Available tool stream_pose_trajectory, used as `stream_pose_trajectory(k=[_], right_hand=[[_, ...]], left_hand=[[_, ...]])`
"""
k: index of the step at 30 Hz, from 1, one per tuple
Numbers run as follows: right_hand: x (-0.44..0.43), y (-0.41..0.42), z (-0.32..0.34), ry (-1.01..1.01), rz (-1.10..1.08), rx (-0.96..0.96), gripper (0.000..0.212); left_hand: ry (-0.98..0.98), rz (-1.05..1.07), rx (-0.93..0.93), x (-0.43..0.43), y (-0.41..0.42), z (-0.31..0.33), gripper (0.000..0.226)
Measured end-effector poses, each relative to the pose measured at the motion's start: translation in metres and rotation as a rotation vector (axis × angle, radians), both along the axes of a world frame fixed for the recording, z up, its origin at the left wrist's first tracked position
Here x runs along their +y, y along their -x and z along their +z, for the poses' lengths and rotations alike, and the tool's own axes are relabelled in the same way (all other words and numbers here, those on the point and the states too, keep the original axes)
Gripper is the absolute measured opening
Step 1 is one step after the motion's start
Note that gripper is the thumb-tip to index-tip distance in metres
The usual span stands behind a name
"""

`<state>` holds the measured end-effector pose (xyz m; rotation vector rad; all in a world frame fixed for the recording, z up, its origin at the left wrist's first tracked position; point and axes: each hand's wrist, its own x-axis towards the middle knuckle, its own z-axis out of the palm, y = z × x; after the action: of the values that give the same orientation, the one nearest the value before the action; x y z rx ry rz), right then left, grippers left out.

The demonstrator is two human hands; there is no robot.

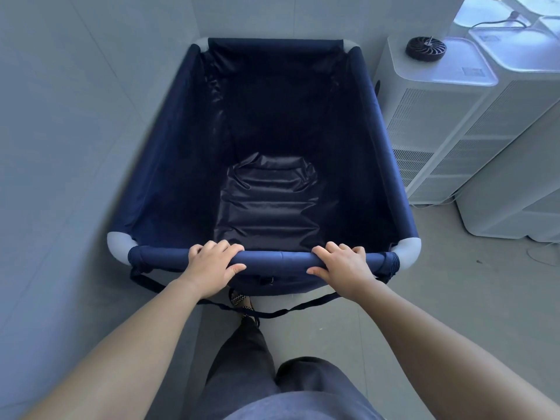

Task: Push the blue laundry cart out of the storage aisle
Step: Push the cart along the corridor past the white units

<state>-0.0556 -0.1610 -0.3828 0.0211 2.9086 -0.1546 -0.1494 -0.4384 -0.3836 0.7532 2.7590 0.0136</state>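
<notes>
Between the pale wall [60, 116] on our left and a row of white floor units [439, 122] on our right stands the blue laundry cart [169, 153], its side close against the wall (touching or not, we cannot tell). We grip its near rail [278, 257] with our left hand [212, 263] and right hand [344, 265], fingers curled over the top, thumbs against the near face. A small black fan [425, 48] sits on the nearest unit.
</notes>
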Motion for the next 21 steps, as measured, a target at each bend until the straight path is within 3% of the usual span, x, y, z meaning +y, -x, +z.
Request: stream_pose_trajectory(k=[21], right_hand=[[-0.005, -0.008, 0.009, 0.023, -0.004, -0.064, 0.045]], left_hand=[[0.03, 0.003, -0.018, -0.003, -0.009, 0.002, 0.041]])
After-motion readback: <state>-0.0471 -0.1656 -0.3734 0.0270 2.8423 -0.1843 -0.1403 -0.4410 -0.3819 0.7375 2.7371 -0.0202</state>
